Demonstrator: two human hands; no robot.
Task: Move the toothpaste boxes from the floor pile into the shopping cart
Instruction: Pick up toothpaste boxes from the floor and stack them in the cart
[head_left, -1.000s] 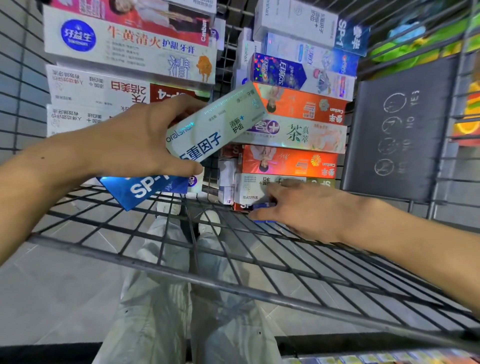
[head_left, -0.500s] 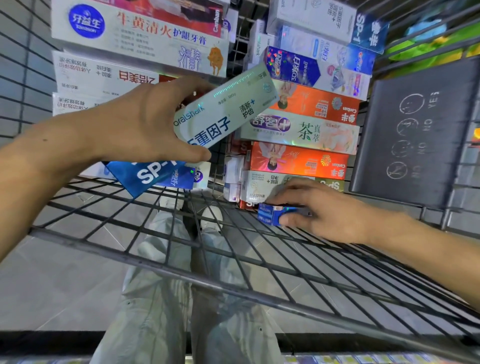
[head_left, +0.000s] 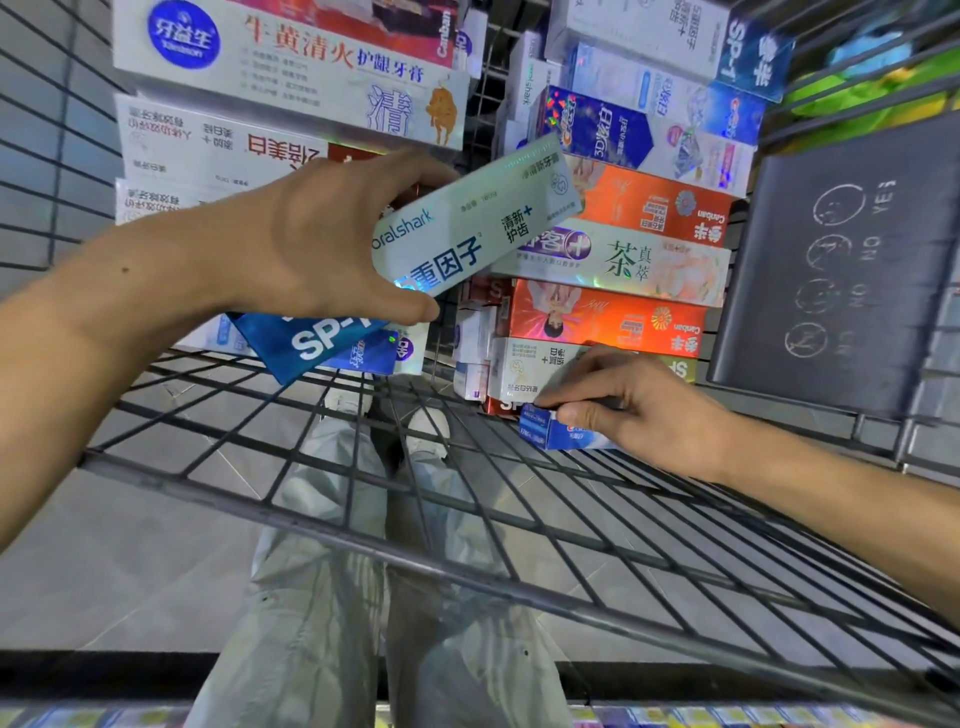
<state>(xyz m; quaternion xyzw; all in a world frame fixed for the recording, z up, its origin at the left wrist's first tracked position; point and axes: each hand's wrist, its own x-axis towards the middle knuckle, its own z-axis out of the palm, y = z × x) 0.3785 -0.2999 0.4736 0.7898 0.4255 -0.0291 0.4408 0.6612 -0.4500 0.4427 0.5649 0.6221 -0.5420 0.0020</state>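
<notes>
Left hand (head_left: 311, 249) grasps a pale box (head_left: 478, 218) above the cart (head_left: 467, 499) floor. Right hand (head_left: 639, 410) pinches a blue box (head_left: 550, 431) on that floor.

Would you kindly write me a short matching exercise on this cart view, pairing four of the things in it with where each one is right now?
Things
1. pale oralshark box
2. small blue box
3. blue SP box
4. dark sign panel

Places
A. on the cart's right side
B. held in the left hand
C. pinched by the right hand on the cart's wire floor
D. just below the left hand

Pairs: 1-B, 2-C, 3-D, 4-A
</notes>
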